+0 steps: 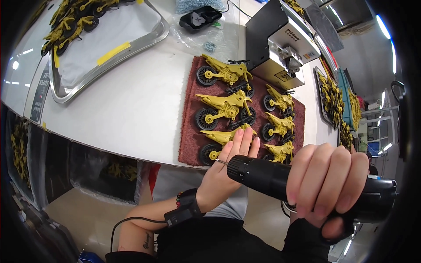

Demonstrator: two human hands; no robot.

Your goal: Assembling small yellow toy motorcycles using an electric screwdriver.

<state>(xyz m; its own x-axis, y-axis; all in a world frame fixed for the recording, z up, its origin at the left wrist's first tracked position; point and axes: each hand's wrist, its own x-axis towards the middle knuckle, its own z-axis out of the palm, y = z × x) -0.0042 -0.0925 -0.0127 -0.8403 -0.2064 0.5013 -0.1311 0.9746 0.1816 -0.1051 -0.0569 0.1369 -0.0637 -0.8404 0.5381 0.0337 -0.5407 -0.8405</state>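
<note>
My right hand (326, 179) is wrapped round a black electric screwdriver (263, 175), held level with its thin bit pointing left. The bit passes in front of my left hand (221, 177); whether it touches anything cannot be seen. With fingers stretched out, my left hand lies over the nearest left yellow toy motorcycle (215, 136), hiding part of it. Two more toy motorcycles lie beyond it in the same column, the middle one (226, 106) and the far one (226, 72). Several lie on the dark red mat (188, 127), including a right-hand column (279, 127), whose nearest one is partly behind the screwdriver.
Past the mat stands a black and silver machine (280, 48). A metal tray (160, 37) at the far left holds a pile of toy motorcycles (72, 26). Small screws (209, 46) and a black dish (200, 19) lie on clear plastic. The table's front edge (131, 152) runs just before me.
</note>
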